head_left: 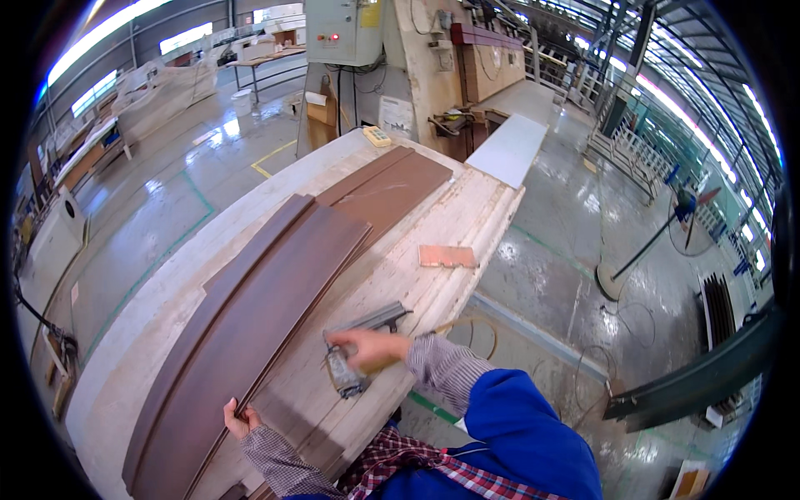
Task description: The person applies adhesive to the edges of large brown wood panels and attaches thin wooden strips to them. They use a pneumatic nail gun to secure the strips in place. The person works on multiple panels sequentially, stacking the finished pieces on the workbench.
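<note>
A long dark brown panel (pixel 275 283) with a raised strip along its far side lies lengthwise on the worktable (pixel 450 208). My left hand (pixel 240 421) pinches the panel's near edge, fingers closed on it, low in the view. To the right of the panel, a grey nail gun (pixel 342 375) is on or just above the tabletop. My right hand (pixel 367 348), slightly blurred, is closed around it; the hand hides part of the gun's body. Another brown panel (pixel 400 183) lies partly under the first, toward the table's far end.
A pinkish notched piece (pixel 447 256) rests on the tabletop. A yellow handheld control (pixel 377 137) sits at its far end, near a grey control cabinet (pixel 344 32). A yellowish hose (pixel 483 323) loops by the table's right edge. A dark beam (pixel 692 375) juts in at right.
</note>
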A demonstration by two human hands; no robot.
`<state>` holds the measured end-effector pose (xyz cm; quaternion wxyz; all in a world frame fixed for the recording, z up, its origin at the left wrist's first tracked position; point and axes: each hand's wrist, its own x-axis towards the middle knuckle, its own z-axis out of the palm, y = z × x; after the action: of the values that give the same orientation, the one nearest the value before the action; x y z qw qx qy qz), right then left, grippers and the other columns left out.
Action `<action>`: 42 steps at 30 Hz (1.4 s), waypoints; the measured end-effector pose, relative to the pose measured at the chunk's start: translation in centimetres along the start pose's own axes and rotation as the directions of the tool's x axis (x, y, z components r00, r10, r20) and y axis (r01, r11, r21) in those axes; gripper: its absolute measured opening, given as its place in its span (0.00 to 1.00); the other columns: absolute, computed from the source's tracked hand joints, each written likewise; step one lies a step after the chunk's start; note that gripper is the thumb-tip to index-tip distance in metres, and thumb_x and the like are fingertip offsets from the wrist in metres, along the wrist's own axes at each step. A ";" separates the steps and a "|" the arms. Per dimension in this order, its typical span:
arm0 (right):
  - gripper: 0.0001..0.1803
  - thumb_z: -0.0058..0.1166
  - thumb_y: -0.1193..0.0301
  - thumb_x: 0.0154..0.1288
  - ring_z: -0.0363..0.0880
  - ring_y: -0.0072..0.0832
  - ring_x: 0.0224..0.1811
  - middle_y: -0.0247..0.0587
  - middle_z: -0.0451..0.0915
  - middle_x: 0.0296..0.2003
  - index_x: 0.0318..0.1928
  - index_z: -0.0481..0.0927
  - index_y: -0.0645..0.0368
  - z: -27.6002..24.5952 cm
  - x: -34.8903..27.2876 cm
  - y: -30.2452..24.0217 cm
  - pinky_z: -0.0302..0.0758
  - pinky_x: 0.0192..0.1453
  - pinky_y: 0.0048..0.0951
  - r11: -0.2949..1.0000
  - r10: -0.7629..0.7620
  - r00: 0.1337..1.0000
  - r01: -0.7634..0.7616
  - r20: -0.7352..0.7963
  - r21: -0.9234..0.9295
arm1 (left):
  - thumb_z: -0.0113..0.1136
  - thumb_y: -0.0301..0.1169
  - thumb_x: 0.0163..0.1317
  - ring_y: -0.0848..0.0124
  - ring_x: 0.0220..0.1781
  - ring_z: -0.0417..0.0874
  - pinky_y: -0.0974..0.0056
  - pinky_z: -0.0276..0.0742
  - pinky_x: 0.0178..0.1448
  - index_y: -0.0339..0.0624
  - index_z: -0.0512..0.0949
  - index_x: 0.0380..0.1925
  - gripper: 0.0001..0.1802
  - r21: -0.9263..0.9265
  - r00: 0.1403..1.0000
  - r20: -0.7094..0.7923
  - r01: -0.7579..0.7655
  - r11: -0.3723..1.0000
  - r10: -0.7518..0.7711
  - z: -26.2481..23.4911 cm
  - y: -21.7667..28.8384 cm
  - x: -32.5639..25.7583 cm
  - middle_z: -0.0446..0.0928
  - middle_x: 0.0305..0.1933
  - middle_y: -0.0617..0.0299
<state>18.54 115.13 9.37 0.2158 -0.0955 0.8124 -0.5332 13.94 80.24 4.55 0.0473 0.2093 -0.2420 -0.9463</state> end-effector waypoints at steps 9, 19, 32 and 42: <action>0.45 0.49 0.77 0.47 0.77 0.50 0.27 0.57 0.77 0.27 0.65 0.42 0.68 1.6 -3.6 7.3 0.72 0.31 0.45 0.768 -0.056 0.995 -0.013 -0.087 -0.641 | 0.56 0.16 0.46 0.70 0.24 0.76 0.70 0.78 0.33 0.40 0.70 0.17 0.08 -0.021 0.975 0.170 0.148 0.989 -0.142 8.7 -14.3 2.8 0.73 0.21 0.62; 0.37 0.55 0.63 0.49 0.78 0.48 0.26 0.53 0.76 0.21 0.59 0.56 0.61 -21.2 -15.1 2.6 0.74 0.28 0.45 0.723 0.234 0.967 -0.242 -0.101 -0.647 | 0.55 0.16 0.48 0.75 0.22 0.73 0.73 0.74 0.31 0.43 0.68 0.15 0.11 -0.055 0.982 0.051 0.183 0.982 -0.181 16.9 -27.8 4.3 0.71 0.19 0.65; 0.38 0.55 0.61 0.48 0.77 0.52 0.31 0.57 0.78 0.28 0.62 0.60 0.51 -47.0 -24.9 7.7 0.75 0.36 0.43 0.692 0.351 0.830 -0.542 -0.433 -0.478 | 0.55 0.15 0.44 0.70 0.27 0.75 0.67 0.75 0.35 0.41 0.69 0.15 0.09 -0.002 0.959 -0.031 0.281 0.960 -0.281 22.7 -50.2 3.9 0.72 0.21 0.62; 0.18 0.55 0.70 0.46 0.76 0.27 0.19 0.44 0.76 0.18 0.37 0.77 0.70 -65.6 -16.3 14.0 0.71 0.25 0.29 0.931 0.289 0.825 -0.360 -0.485 -0.058 | 0.53 0.13 0.45 0.63 0.37 0.79 0.62 0.79 0.49 0.34 0.72 0.25 0.07 -0.061 0.923 -0.234 0.301 0.952 -0.307 24.2 -56.9 2.0 0.76 0.31 0.55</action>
<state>4.39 181.36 22.91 0.0931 0.1604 0.8815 -0.4342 2.65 140.44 -4.18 -0.0686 0.3567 -0.1877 -0.9126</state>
